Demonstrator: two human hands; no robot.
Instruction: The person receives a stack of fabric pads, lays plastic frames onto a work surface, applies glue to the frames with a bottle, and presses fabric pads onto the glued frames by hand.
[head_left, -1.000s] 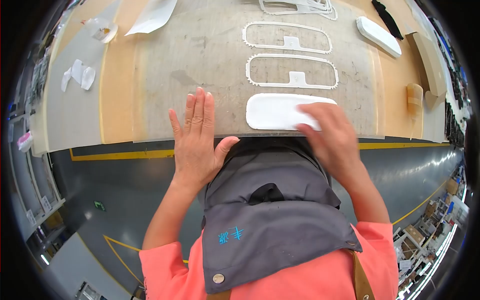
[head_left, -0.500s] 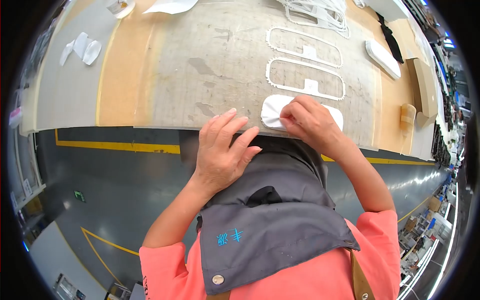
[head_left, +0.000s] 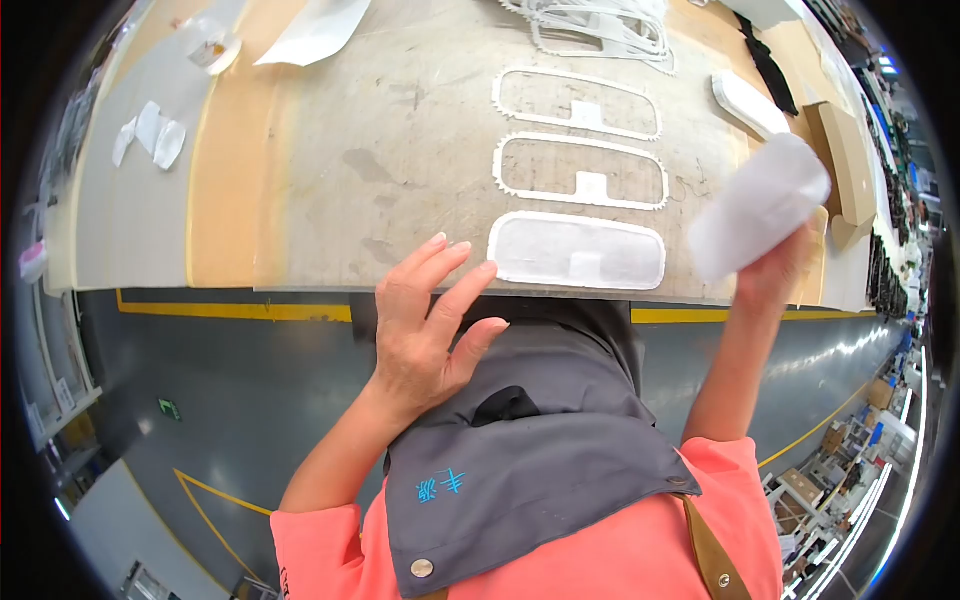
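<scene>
Your left hand (head_left: 422,330), its grip loose and empty, is nearer the white panel (head_left: 535,248), lying rightward, lengthwise along the bench (head_left: 400,130) edge; your right hand (head_left: 778,268) grasps a white sheet (head_left: 760,205).

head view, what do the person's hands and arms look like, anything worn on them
The left hand and right hand are ungloved, with no watch on either wrist. No ring shows on the left; the right is blurred. Short coral-pink sleeves cover the upper arms, the left one bearing small dark marks near its outer edge.
</scene>
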